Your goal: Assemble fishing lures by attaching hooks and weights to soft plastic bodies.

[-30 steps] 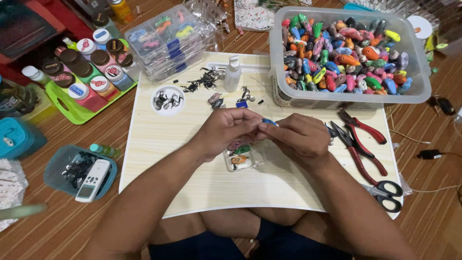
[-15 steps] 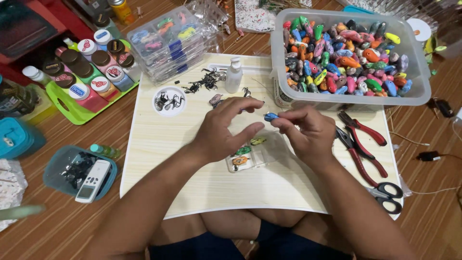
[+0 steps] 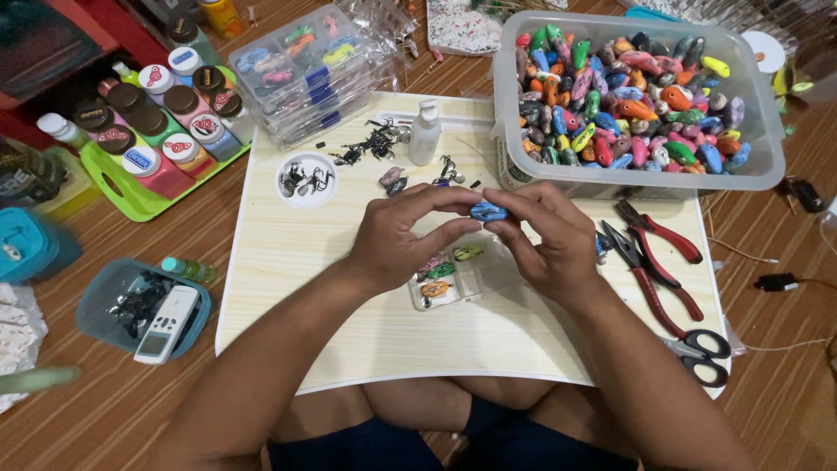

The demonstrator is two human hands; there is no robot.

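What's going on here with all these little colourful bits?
A person sits at a pale wooden board, both hands raised over it. The left hand and right hand pinch a small blue painted piece between their fingertips. A clear tub of similar pieces stands behind, and red-handled pliers lie to the right.

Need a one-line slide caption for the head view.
Both hands, left and right, pinch a small blue lure over a pale tray.

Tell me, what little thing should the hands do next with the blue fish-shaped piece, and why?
Probably set the small blue fish-shaped lure body into the clear plastic tray below. Both the left hand and right hand pinch it just above that tray, where similar painted pieces already lie.
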